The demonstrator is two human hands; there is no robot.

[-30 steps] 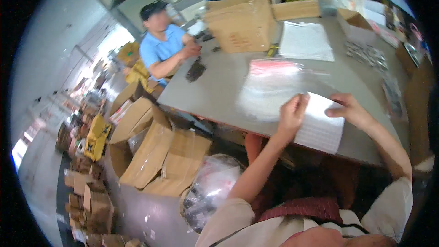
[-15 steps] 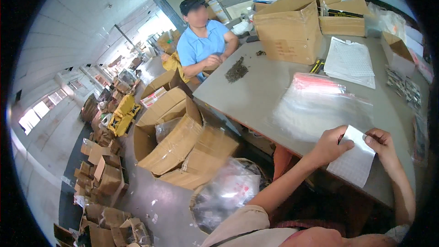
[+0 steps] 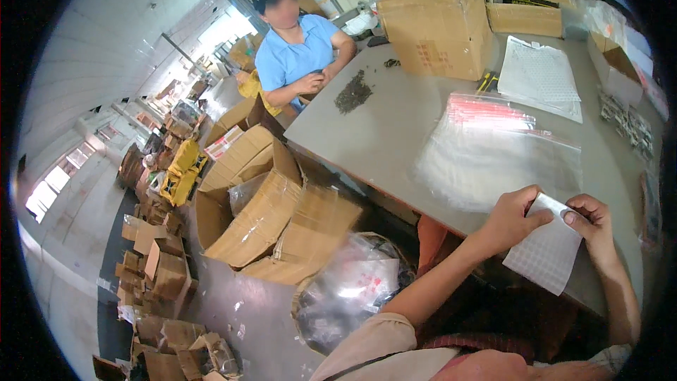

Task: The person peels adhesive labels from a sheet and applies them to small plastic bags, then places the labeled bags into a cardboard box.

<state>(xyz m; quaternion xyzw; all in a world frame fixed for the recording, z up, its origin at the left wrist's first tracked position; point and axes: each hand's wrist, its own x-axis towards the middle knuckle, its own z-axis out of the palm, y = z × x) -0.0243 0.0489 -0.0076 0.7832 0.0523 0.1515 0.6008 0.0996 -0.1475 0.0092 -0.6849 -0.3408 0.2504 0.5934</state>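
Note:
A white, slightly glossy sheet of small labels [image 3: 541, 257], marked off in a fine grid, is held over the table's near edge. My left hand [image 3: 509, 220] pinches its upper left side between thumb and fingers. At the upper right corner, my right hand [image 3: 592, 222] grips it with the thumb on top. Just beyond both hands lies a spread stack of clear zip bags [image 3: 479, 162] with red strips along their far ends. Whatever the fingers do behind the sheet is hidden.
On the grey table [image 3: 395, 148] stand a large cardboard box [image 3: 441, 35], a pile of small dark parts [image 3: 354, 93] and printed papers [image 3: 539, 77]. A person in a blue shirt [image 3: 296, 56] sits across. Open cartons [image 3: 261, 219] and a bin of plastic [image 3: 349, 289] stand left.
The view has shifted slightly, moving the surroundings a little left and up. Both hands still hold the label sheet in nearly the same place; the right thumb is more bent.

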